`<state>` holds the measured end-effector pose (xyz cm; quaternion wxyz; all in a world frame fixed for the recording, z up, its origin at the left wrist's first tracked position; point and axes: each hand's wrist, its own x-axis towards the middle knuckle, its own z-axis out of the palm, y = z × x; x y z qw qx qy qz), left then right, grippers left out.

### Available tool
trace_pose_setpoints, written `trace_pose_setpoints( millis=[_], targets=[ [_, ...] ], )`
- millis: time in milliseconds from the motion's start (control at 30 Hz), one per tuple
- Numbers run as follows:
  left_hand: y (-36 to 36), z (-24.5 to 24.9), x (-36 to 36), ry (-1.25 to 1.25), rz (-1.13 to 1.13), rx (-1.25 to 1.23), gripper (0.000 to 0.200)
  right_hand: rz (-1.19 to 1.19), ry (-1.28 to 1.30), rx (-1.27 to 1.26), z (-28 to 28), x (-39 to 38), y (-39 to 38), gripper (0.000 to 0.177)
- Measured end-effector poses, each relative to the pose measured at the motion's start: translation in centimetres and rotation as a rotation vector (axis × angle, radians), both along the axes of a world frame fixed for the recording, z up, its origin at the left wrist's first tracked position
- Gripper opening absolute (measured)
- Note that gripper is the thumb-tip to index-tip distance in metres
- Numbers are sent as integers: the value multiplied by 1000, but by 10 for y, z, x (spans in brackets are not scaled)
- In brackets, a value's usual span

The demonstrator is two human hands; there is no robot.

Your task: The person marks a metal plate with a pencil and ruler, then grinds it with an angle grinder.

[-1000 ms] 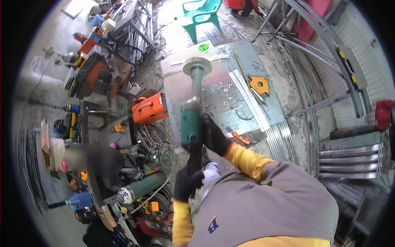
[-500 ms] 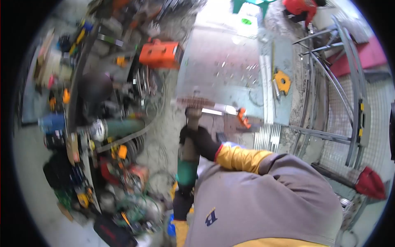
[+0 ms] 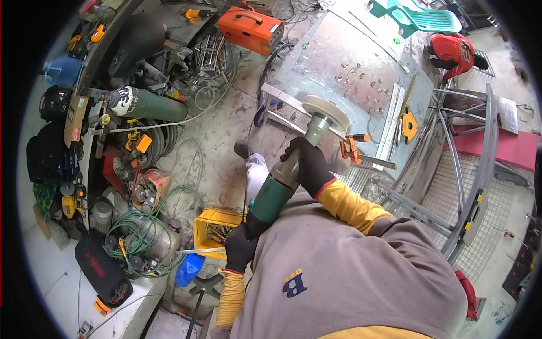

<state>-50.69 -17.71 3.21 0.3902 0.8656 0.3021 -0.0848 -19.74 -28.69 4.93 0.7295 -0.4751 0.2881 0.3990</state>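
Grinder [image 3: 272,199], green-and-grey, pale round wheel [image 3: 330,111] near grey metal-topped table [image 3: 317,56], black-gloved right hand [image 3: 309,164] closed round neck, left hand [image 3: 241,247] closed round rear

Well beyond the right fingers [image 3: 291,148], a green chair [image 3: 432,21] is near a person [image 3: 454,52] in red. An orange machine [image 3: 248,27] is beyond and left of those fingers; a green cylinder [image 3: 152,107] lies farther left. Just left of the left fingers [image 3: 240,254] are a yellow crate [image 3: 199,234] and a blue container [image 3: 189,271]. Farther left lies a black bag [image 3: 97,265].
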Motion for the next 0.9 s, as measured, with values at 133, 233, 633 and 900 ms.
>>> trace_pose_setpoints(
  millis=[133,233,633,900],
  targets=[
    [11,10,-3,87,-18,-28,41,-96,40,-27,0,-9,4,23],
    [13,7,-5,104,-23,-33,49,-110,21,-26,-9,-11,1,22],
    [55,13,8,56,38,-18,32,-82,37,-26,-13,8,73,21],
    [86,25,19,28,83,140,31,7,33,122,-16,20,125,21]
  ],
)
